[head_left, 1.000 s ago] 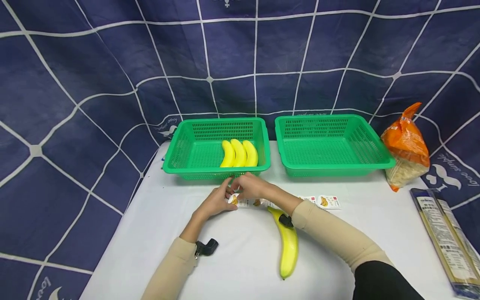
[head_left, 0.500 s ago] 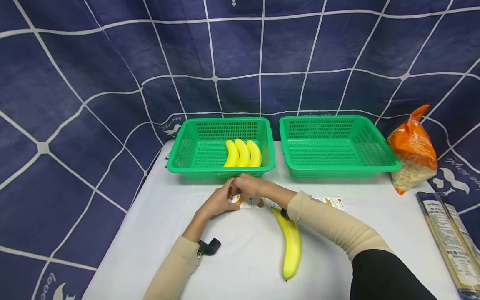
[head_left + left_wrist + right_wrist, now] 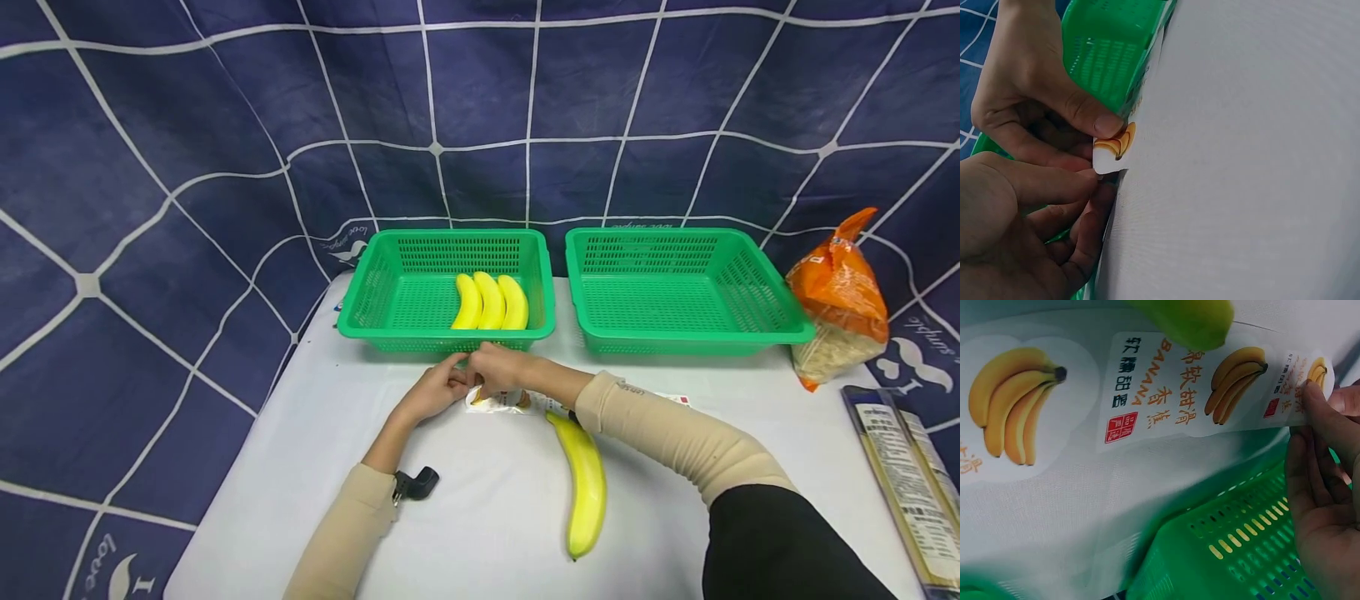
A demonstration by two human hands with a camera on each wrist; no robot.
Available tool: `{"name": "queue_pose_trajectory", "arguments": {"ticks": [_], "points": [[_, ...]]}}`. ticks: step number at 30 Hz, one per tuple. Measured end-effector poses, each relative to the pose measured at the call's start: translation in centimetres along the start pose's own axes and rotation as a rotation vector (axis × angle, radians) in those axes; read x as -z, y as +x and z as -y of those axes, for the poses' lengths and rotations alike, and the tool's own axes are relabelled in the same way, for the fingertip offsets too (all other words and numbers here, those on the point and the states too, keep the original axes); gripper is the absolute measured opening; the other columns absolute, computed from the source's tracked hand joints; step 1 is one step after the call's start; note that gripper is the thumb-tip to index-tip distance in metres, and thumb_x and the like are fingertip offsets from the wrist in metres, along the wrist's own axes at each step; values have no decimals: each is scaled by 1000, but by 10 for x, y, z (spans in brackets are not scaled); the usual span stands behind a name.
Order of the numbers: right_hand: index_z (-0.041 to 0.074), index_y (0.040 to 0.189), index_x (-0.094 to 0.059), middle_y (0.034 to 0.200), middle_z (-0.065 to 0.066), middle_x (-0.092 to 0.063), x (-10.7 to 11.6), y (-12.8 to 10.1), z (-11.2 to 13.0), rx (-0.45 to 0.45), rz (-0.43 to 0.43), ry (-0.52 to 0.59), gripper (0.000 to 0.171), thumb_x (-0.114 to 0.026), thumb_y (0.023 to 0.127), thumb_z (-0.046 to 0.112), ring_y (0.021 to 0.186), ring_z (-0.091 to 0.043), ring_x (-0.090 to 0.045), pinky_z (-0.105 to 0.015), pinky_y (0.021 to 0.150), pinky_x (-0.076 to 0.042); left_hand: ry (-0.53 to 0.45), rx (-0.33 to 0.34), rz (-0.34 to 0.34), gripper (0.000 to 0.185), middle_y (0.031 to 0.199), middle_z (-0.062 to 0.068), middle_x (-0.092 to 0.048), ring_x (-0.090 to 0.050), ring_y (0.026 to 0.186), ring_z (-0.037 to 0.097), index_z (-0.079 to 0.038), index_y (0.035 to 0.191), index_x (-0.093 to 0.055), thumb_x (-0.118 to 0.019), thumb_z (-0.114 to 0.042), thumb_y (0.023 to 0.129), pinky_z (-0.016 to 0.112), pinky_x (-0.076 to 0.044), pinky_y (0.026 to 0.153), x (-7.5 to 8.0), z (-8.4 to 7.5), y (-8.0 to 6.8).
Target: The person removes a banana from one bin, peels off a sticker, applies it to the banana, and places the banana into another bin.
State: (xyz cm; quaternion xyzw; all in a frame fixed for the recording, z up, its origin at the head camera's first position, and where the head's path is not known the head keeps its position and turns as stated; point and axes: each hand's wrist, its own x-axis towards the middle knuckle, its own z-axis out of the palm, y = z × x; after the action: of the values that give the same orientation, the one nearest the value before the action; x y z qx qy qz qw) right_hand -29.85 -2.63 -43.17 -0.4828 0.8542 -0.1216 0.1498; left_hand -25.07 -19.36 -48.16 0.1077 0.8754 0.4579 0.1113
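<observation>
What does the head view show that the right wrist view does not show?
Only the head view shows three yellow bananas in the left green plastic basket, the bare right green basket and the orange bag. Only the right wrist view shows the sticker strip's printed banana pictures and red and orange writing. Both show the strip, a green basket, a loose banana and fingers pinching the strip.

A white strip of banana stickers lies flat on the table, its end lifted.
</observation>
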Motion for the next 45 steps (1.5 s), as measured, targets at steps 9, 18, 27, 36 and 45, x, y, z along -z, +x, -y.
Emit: {"name": "queue_pose_trajectory", "arguments": {"ticks": [9,18,27,36,45], "points": [[9,91,-78,85,-2,-76,-3,0,-4,29,-43,-10,19,-85,73,8,77,-9,-66,-17,69,-53,1,13,4,61,103,14,-72,-68,95,23,-6,147,-39,-64,-5,91,38,-55,83,2,1,1],[9,89,-78,82,-1,-74,-8,0,-5,36,-52,-13,18,-85,72,9,74,-7,-65,-16,68,-52,8,105,-32,70,91,10,-74,-68,84,18,-6,146,-39,-73,-8,85,35,-54,79,6,-3,-2],[9,82,-75,74,0,-71,-9,-1,-3,-2,-64,7,17,-87,70,9,66,-6,-61,-16,62,-50,-85,173,-37,77,85,10,-74,-67,78,17,-6,147,-35,-75,-9,82,28,-51,72,3,0,0],[11,74,-74,71,2,-71,-8,-2,-7,48,-114,-30,7,-77,78,5,64,-5,-59,-15,61,-50,-233,230,-54,74,82,11,-73,-61,63,13,-6,145,-33,-73,-8,82,24,-47,54,3,1,3],[13,72,-74,80,2,-66,-7,-8,-3,161,-138,-143,10,-75,81,7,70,-9,-62,-17,65,-51,-106,196,-105,66,76,6,-72,-57,56,12,-4,139,-43,-72,-7,80,22,-47,53,0,-4,0]]}}
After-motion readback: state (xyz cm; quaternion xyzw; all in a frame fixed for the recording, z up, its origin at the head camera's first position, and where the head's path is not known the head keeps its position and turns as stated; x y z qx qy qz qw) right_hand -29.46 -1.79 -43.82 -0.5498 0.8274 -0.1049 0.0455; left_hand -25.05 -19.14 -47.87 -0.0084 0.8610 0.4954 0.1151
